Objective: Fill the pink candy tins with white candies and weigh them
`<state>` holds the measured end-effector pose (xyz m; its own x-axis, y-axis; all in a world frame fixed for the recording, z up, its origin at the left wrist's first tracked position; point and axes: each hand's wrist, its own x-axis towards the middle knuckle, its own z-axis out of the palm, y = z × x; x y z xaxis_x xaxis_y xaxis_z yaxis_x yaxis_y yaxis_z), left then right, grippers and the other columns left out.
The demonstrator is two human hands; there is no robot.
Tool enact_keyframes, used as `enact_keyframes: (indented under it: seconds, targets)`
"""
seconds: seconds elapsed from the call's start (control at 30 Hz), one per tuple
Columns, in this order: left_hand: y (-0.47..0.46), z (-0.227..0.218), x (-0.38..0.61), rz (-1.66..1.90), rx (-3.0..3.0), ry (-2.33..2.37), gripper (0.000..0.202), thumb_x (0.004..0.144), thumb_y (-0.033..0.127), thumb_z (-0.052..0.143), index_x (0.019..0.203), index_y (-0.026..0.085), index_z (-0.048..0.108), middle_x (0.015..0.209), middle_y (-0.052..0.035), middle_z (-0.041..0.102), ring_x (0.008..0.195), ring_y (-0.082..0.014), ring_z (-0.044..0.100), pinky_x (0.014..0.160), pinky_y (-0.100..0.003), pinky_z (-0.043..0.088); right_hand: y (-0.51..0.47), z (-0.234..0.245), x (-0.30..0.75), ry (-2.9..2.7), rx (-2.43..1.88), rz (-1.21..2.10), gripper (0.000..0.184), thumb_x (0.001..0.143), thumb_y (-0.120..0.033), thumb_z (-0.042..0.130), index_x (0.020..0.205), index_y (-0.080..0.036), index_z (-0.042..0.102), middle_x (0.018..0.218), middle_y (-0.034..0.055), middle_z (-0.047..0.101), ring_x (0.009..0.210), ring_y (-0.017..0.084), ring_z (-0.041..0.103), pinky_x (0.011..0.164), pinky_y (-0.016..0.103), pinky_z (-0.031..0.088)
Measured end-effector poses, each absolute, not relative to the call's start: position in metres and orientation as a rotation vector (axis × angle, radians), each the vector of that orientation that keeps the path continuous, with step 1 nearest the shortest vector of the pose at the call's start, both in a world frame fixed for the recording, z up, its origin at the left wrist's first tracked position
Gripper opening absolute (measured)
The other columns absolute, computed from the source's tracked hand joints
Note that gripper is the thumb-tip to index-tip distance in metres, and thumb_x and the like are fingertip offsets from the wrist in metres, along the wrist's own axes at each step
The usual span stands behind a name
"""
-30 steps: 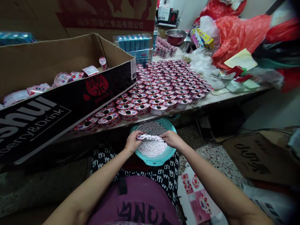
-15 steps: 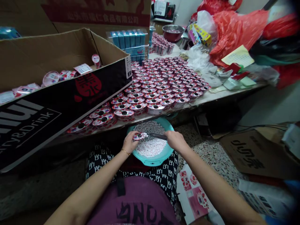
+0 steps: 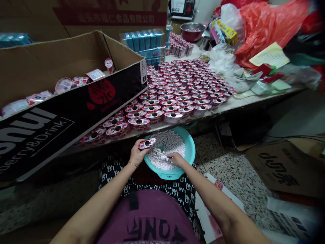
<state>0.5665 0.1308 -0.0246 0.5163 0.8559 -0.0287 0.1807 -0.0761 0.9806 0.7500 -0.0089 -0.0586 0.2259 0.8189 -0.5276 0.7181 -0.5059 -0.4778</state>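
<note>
While your left hand pinches a printed oval cup at the left rim of the teal basin, your right hand grips what looks like a scoop, mostly hidden, among white pellets. Tip the cup or jerk the scoop and loose pellets could spill.

L hand holds oval red-white pack by teal basin — R hand down at white pellets inside. Rows of similar packs on table — open carton to L.
</note>
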Motion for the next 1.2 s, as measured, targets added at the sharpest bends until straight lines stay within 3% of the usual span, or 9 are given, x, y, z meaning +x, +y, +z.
enact_keyframes:
  seconds: [0.13,0.27,0.37,0.53,0.67,0.9,1.07,1.2]
  targets:
    - [0.131,-0.028,0.569,0.717,1.647,0.924,0.04,0.062,0.029,0.065,0.097,0.018,0.052,0.091,-0.0018,0.059,0.082,-0.0161,0.057,0.078,-0.028,0.044,-0.028,-0.027,0.774,-1.395,-2.211,1.178,0.038,0.071,-0.008,0.044,0.102,-0.015,0.065,0.089,0.0,0.067,0.081,0.013,0.059,0.071,0.02,0.044]
    - [0.124,-0.029,0.58,0.704,1.812,0.882,0.033,0.064,0.023,0.062,0.095,0.018,0.054,0.092,-0.0026,0.057,0.085,-0.0167,0.055,0.079,-0.029,0.043,-0.03,0.02,0.786,-1.327,-2.02,1.178,0.031,0.07,-0.011,0.045,0.091,-0.013,0.068,0.077,0.001,0.065,0.068,0.011,0.056,0.062,0.018,0.04]
    - [0.117,-0.03,0.589,0.686,1.904,0.86,0.03,0.064,0.018,0.06,0.094,0.019,0.055,0.092,-0.0026,0.057,0.086,-0.0167,0.054,0.08,-0.029,0.043,-0.018,0.049,0.785,-1.444,-2.129,1.103,0.026,0.071,-0.014,0.046,0.084,-0.015,0.069,0.07,0.0006,0.062,0.061,0.01,0.053,0.056,0.017,0.036]
    - [0.111,-0.036,0.596,0.619,1.977,0.86,0.031,0.063,0.013,0.057,0.092,0.019,0.055,0.092,-0.0032,0.056,0.087,-0.0181,0.054,0.08,-0.03,0.042,0.01,0.08,0.769,-1.798,-2.461,0.907,0.029,0.07,-0.009,0.044,0.078,-0.019,0.069,0.073,0.004,0.065,0.072,0.013,0.057,0.062,0.019,0.035]
    - [0.111,-0.038,0.597,0.615,1.991,0.874,0.032,0.061,0.01,0.056,0.092,0.019,0.055,0.092,-0.0038,0.056,0.088,-0.0187,0.054,0.08,-0.031,0.042,0.023,0.1,0.753,-1.901,-2.657,0.774,0.031,0.07,-0.011,0.042,0.087,-0.018,0.068,0.086,0.0106,0.066,0.081,0.019,0.06,0.068,0.025,0.039]
    - [0.116,-0.038,0.6,0.593,1.838,0.875,0.031,0.061,0.016,0.06,0.092,0.019,0.053,0.085,-0.0006,0.057,0.08,-0.0159,0.054,0.077,-0.028,0.043,0.027,0.122,0.739,-1.913,-2.746,0.698,0.03,0.075,-0.014,0.04,0.093,-0.012,0.064,0.088,0.0165,0.063,0.084,0.024,0.06,0.072,0.03,0.043]
    - [0.117,-0.041,0.604,0.597,1.557,0.878,0.037,0.054,0.02,0.068,0.088,0.016,0.053,0.08,0.0006,0.058,0.076,-0.0143,0.055,0.073,-0.026,0.043,0.007,0.128,0.756,-1.884,-2.714,0.651,0.034,0.074,-0.012,0.039,0.092,-0.021,0.066,0.088,0.0101,0.064,0.085,0.022,0.06,0.072,0.03,0.043]
    - [0.115,-0.038,0.607,0.603,1.452,0.909,0.039,0.05,0.02,0.07,0.085,0.015,0.052,0.078,0.0004,0.058,0.075,-0.0142,0.056,0.072,-0.026,0.044,-0.014,0.102,0.774,-1.7,-2.8,0.639,0.035,0.076,-0.014,0.038,0.095,-0.024,0.066,0.092,0.0093,0.064,0.085,0.023,0.06,0.07,0.031,0.043]
